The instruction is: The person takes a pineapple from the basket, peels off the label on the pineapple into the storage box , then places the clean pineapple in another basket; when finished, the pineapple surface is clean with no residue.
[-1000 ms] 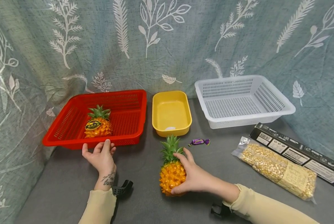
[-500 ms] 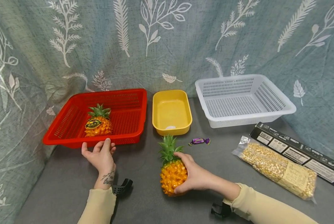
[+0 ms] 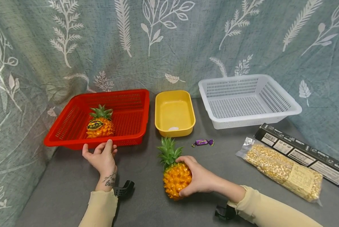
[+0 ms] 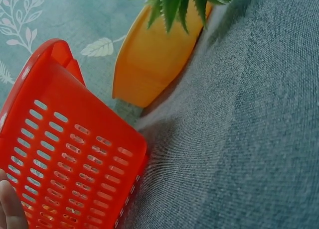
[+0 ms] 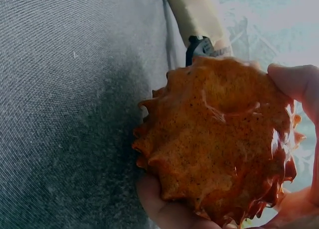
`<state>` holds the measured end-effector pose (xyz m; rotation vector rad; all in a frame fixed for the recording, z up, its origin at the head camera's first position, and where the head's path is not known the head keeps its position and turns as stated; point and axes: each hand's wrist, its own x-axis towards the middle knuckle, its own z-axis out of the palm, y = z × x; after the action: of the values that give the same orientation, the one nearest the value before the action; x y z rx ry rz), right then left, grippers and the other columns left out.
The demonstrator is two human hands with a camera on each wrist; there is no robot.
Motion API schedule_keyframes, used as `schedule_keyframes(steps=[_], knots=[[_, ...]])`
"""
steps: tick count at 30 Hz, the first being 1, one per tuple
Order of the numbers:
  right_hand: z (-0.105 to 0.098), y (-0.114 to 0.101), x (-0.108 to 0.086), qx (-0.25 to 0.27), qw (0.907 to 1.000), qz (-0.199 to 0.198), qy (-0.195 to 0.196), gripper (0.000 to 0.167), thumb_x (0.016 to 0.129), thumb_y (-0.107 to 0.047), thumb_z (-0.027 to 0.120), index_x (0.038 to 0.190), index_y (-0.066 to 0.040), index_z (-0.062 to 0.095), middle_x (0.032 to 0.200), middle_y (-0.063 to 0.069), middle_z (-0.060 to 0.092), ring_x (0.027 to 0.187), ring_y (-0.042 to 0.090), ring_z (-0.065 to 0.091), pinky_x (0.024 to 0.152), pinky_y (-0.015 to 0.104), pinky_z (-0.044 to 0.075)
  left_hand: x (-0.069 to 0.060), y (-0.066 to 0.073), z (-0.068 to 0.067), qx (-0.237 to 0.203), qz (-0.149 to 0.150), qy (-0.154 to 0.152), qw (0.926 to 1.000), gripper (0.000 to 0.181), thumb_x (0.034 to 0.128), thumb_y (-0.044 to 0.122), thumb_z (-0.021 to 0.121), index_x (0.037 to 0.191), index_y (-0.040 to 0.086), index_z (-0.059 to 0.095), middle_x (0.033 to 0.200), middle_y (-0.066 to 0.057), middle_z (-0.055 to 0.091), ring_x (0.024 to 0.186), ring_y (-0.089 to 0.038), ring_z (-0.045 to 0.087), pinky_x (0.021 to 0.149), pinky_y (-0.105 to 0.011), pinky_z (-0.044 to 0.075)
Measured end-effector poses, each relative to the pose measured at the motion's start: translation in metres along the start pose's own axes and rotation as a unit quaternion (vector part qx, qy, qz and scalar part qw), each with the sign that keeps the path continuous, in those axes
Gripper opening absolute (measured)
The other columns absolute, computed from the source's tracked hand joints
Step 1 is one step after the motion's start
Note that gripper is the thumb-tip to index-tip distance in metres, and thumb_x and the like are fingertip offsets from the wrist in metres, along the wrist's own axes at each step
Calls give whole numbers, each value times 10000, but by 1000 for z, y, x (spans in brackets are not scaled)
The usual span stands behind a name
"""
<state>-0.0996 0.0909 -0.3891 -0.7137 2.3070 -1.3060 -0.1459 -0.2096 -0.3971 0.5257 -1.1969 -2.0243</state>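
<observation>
Near the middle of the table, my right hand (image 3: 199, 176) grips a small, glossy orange pineapple (image 3: 176, 181), thumb and fingers on opposite sides. Its green crown (image 3: 169, 151) leans left and away from me. In the right wrist view, the pineapple's spiky base (image 5: 219, 134) faces the camera; I cannot tell whether it touches the table. My left hand (image 3: 102, 159) touches the near outer side of a red basket (image 3: 129, 141), just under the rim. Inside that basket lies another pineapple (image 3: 101, 127) with a black and gold label. A left fingertip (image 4: 11, 204) shows against the basket wall.
A yellow tub (image 3: 175, 131) with a white spot inside stands behind the held pineapple. At back right is a white basket (image 3: 256, 119). A purple wrapped candy (image 3: 203, 142), a bag of corn kernels (image 3: 280, 168) and a long black box (image 3: 303, 154) lie on the right.
The held pineapple has tilted, its crown swinging left and its body shifting slightly right with my right hand. My left hand stays at the red basket.
</observation>
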Motion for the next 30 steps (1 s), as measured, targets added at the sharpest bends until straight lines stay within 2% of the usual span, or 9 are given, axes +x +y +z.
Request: schedule_keyframes(steps=[7,10,14,17,19,24,30], knots=[[-11,-9,-4,-22,9990,-336,-286,844,545,-202,828,1273,-161,403,1273,66,371,1079,212,420,895,343,387,-1,0,0,-46,14,-31,10000,792,756,18,729,1300,163,173,693,-22,551,472,-116,580,471,-195,501],[-20,-16,-6,-91,9969,-687,-366,848,547,-199,830,1276,-161,399,1275,52,386,1086,199,426,910,317,391,0,0,0,-59,30,-40,10000,804,753,21,733,1305,161,166,696,-24,551,475,-116,581,469,-194,499],[-38,-31,-6,-187,9928,-1153,-266,855,545,-173,826,1278,-144,387,1297,59,394,1089,199,454,925,314,407,0,-1,0,-139,78,-31,9999,812,749,2,729,1314,153,166,687,-28,551,470,-119,581,451,-195,489],[-58,-45,-6,-315,9913,-1281,-37,866,543,-149,819,1286,-135,373,1296,73,397,1080,213,480,913,342,429,1,-2,0,-167,107,-7,9998,807,750,-12,723,1315,150,172,681,-28,553,467,-120,580,440,-197,482],[-74,-53,-4,-336,9914,-1258,148,879,545,-125,818,1295,-137,361,1271,94,416,1056,234,502,888,364,452,2,-2,0,-134,111,12,9998,804,750,-8,725,1314,152,174,684,-24,554,469,-121,581,441,-197,482],[-120,-70,2,-187,9938,-918,599,894,572,-49,807,1313,-170,322,1218,150,435,999,295,542,820,394,502,1,-2,0,-48,83,60,9999,803,748,6,732,1313,156,182,693,-23,555,473,-123,581,444,-199,486],[-180,-77,13,-397,9917,-408,1149,860,674,-28,762,1359,-154,258,1281,182,359,1037,322,520,831,404,484,0,0,0,-21,-28,37,10000,830,743,22,742,1322,158,164,700,-18,553,484,-118,585,450,-195,489]])
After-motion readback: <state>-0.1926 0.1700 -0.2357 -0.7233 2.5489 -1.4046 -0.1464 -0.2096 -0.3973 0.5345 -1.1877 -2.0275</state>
